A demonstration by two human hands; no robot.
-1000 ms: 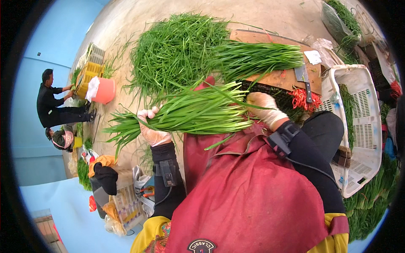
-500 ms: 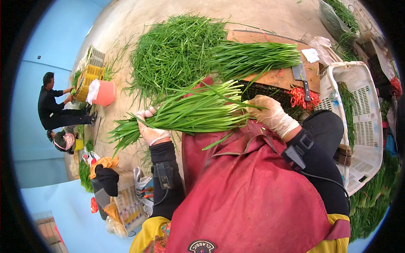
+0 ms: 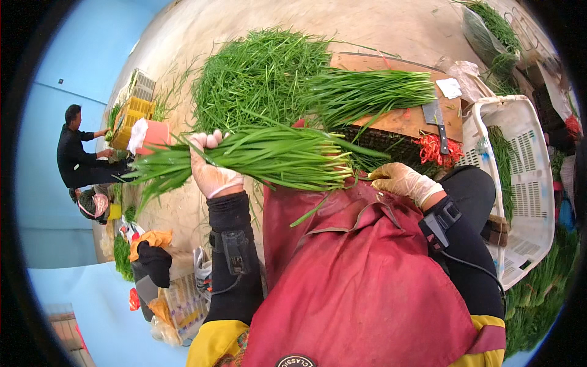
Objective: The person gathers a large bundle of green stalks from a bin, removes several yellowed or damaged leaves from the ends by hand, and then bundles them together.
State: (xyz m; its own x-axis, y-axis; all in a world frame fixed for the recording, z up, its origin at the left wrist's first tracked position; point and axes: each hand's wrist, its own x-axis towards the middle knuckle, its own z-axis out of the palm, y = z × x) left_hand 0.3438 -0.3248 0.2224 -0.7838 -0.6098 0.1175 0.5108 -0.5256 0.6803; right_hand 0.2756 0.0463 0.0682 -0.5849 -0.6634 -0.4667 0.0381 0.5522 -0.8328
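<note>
My gloved left hand point(image 3: 211, 160) is closed round a bunch of garlic chives point(image 3: 275, 158), holding it level above my lap. The leaf tips hang past the hand to the left; the pale cut ends point right. A single loose blade droops below the bunch. My gloved right hand point(image 3: 403, 183) is just below and right of the cut ends, apart from them, low over the red apron point(image 3: 361, 263). Its fingers are curled together, and whatever they may hold is too small to make out.
Ahead lies a loose chive heap point(image 3: 260, 85). Beside it, a wooden board point(image 3: 449, 110) bears trimmed chives point(image 3: 379, 88) and a cleaver point(image 3: 435, 116), with red ties point(image 3: 431, 150) hanging near. A white crate point(image 3: 529, 183) stands right. Far left, a person point(image 3: 79, 150) works by yellow crates point(image 3: 133, 116).
The bunch has moved left and turned a little with my left hand. My right hand has let go of the long blade by the cut ends and dropped toward the apron.
</note>
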